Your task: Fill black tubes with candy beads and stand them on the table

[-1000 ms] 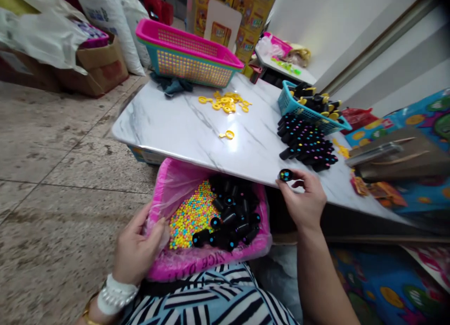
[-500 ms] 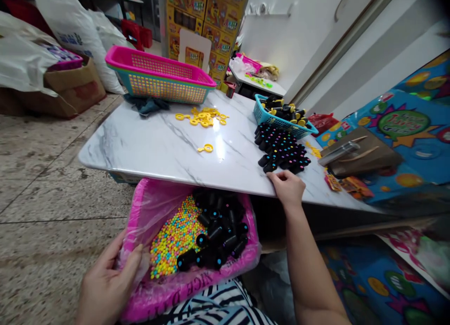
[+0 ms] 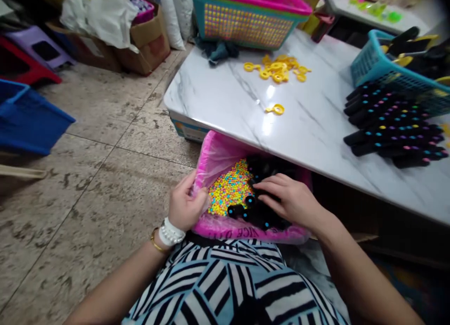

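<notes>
My left hand (image 3: 186, 201) is closed on the left rim of a pink basket (image 3: 211, 149) lined with clear plastic, which sits on my lap against the table edge. Inside it, small coloured balls (image 3: 228, 187) fill the left side, and small black cylinders (image 3: 236, 210), some with blue dots on their ends, fill the right. My right hand (image 3: 290, 198) reaches in over the black cylinders, fingers stretched and a little apart. Its thumb is hidden, and I see nothing held. On the table, right of the basket, lies a stack of black cylinders (image 3: 390, 128) with coloured dots on their ends.
The marbled white table (image 3: 225, 105) carries yellow ring pieces (image 3: 279, 68), one single yellow ring (image 3: 276, 109), a pink-and-teal basket (image 3: 246, 25), a dark cloth (image 3: 220, 51) and a blue basket (image 3: 383, 65) of black and yellow pieces. A blue crate (image 3: 28, 119) stands on the floor at left.
My right hand has left the stack on the table, where it brought a black cylinder, and moved down left into the pink basket. My left hand keeps its hold. The view has turned left and down.
</notes>
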### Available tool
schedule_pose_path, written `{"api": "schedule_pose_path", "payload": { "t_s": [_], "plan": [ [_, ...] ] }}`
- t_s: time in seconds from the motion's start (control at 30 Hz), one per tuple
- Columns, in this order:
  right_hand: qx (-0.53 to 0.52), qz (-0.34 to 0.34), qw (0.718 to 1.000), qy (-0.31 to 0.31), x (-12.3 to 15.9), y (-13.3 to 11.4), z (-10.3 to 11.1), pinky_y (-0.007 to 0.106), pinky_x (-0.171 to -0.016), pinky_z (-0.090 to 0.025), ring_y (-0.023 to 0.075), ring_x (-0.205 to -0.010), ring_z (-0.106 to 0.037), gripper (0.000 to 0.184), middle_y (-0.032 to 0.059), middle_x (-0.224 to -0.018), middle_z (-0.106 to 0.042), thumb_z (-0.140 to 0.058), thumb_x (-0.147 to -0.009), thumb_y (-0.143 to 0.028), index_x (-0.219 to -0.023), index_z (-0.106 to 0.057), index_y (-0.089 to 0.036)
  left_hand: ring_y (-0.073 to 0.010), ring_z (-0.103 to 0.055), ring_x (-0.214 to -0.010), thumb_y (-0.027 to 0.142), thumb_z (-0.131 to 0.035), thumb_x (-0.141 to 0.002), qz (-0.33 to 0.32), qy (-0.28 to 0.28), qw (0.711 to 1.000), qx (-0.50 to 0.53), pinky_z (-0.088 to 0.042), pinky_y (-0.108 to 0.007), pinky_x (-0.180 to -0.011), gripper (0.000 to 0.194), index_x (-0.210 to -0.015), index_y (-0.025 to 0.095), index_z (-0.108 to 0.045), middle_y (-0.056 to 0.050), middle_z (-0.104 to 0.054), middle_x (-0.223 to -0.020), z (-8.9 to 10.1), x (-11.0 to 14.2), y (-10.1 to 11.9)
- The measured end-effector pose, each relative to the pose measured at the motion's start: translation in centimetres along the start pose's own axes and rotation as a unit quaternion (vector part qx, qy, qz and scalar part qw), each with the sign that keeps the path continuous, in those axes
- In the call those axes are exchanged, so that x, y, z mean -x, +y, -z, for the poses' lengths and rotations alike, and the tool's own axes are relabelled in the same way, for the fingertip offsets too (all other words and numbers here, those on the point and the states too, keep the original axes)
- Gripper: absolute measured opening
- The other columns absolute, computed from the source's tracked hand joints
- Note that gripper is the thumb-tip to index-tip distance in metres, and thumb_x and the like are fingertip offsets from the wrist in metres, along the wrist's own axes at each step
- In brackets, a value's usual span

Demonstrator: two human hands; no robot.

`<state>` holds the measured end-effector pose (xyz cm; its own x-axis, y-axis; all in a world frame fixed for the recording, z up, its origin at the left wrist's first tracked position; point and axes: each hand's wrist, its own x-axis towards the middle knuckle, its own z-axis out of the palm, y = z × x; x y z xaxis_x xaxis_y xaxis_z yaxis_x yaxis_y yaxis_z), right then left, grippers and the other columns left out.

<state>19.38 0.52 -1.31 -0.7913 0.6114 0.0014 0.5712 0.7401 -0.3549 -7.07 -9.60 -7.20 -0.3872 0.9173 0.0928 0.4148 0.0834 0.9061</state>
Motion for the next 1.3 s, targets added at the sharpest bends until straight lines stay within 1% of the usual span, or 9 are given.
{"api": "schedule_pose_path", "payload": {
  "t_s": [0.1,0.17,0.37,0.5,0.67,0.9,1.03,1.13,1.3],
  "plan": [
    [0.088,0.046,0.984,-0.146,-2.1,-0.3,-1.9,0.035,-0.079,-0.05,0.0247,-0.092,-0.061,0.024,0.01,-0.1,-0.072,-0.065,-0.083,-0.016,-0.106,-0.069,-0.02,-0.0204,-0.068,-0.091,0.025,-0.059,-0.083,-0.001,0.009,1.0,0.011,-0.054,-0.03,-0.086,0.046,-0.127,0.013,-0.066,-0.008,-0.073,-0.108,-0.1,0.3,-0.3],
    [0.107,0.076,0.973,-0.188,-3.2,-0.5,-3.0,0.036,-0.081,-0.048,0.0251,-0.089,-0.06,0.015,0.0098,-0.092,-0.07,-0.066,-0.081,-0.016,-0.096,-0.068,-0.018,-0.02,-0.067,-0.089,0.024,-0.059,-0.082,0.001,0.012,1.0,0.018,-0.054,-0.03,-0.084,0.046,-0.126,0.013,-0.067,-0.008,-0.073,-0.106,-0.1,0.3,-0.4],
    [0.137,0.038,0.975,-0.17,-5.6,-2.2,-5.4,0.033,-0.077,-0.048,0.0253,-0.094,-0.061,0.018,0.0132,-0.102,-0.067,-0.058,-0.092,-0.025,-0.105,-0.062,-0.014,-0.0209,-0.068,-0.096,0.021,-0.059,-0.082,-0.01,0.016,0.999,0.035,-0.053,-0.031,-0.088,0.046,-0.126,0.011,-0.066,-0.01,-0.072,-0.11,-0.1,0.2,-0.2],
    [0.086,0.159,0.969,-0.169,-6.4,-2.8,-6.3,0.035,-0.085,-0.05,0.0249,-0.101,-0.061,0.016,0.0115,-0.109,-0.066,-0.054,-0.093,-0.017,-0.107,-0.062,-0.017,-0.0221,-0.068,-0.099,0.02,-0.058,-0.083,-0.014,0.008,0.999,0.041,-0.052,-0.032,-0.09,0.045,-0.126,0.009,-0.065,-0.012,-0.072,-0.113,0.0,0.2,0.0],
    [-0.156,0.143,0.976,-0.05,-5.5,-1.7,-5.9,0.036,-0.094,-0.054,0.0228,-0.117,-0.059,0.029,0.0135,-0.135,-0.054,-0.061,-0.088,-0.018,-0.116,-0.057,-0.02,-0.0223,-0.067,-0.103,0.019,-0.058,-0.084,-0.016,0.002,0.999,0.04,-0.051,-0.032,-0.093,0.044,-0.126,0.01,-0.065,-0.012,-0.072,-0.115,0.1,0.3,0.0],
    [-0.436,-0.021,0.896,0.083,-1.3,-0.9,-3.9,0.033,-0.085,-0.059,0.0202,-0.101,-0.068,0.035,0.007,-0.109,-0.068,-0.073,-0.083,-0.025,-0.115,-0.06,-0.024,-0.0212,-0.069,-0.09,0.027,-0.059,-0.083,-0.004,0.014,1.0,0.022,-0.054,-0.03,-0.082,0.044,-0.124,0.01,-0.067,-0.01,-0.074,-0.107,-0.1,0.2,-0.8],
    [-0.342,-0.108,0.879,0.314,2.3,2.1,-0.6,0.04,-0.092,-0.057,0.0226,-0.101,-0.068,0.037,0.0075,-0.107,-0.07,-0.077,-0.079,-0.026,-0.114,-0.067,-0.023,-0.0239,-0.069,-0.095,0.037,-0.062,-0.084,0.022,0.011,1.0,0.014,-0.055,-0.033,-0.086,0.053,-0.13,0.011,-0.064,-0.011,-0.072,-0.116,0.0,0.2,-1.3],
    [-0.15,-0.235,0.827,0.489,5.4,6.3,2.3,0.036,-0.082,-0.057,0.0179,-0.085,-0.066,0.038,0.0047,-0.101,-0.068,-0.08,-0.074,-0.033,-0.108,-0.07,-0.022,-0.0236,-0.07,-0.092,0.041,-0.065,-0.082,0.054,0.009,0.998,0.025,-0.056,-0.032,-0.083,0.059,-0.133,0.012,-0.062,-0.011,-0.073,-0.116,-0.1,0.0,-1.7],
    [-0.039,-0.392,0.764,0.511,8.3,13.1,5.5,0.031,-0.07,-0.054,0.0123,-0.064,-0.058,0.046,-0.0018,-0.077,-0.063,-0.079,-0.068,-0.042,-0.106,-0.07,-0.017,-0.0224,-0.071,-0.088,0.042,-0.067,-0.079,0.072,0.008,0.996,0.043,-0.057,-0.03,-0.08,0.061,-0.132,0.012,-0.062,-0.009,-0.074,-0.115,-0.1,-0.3,-1.2]
  ]
}}
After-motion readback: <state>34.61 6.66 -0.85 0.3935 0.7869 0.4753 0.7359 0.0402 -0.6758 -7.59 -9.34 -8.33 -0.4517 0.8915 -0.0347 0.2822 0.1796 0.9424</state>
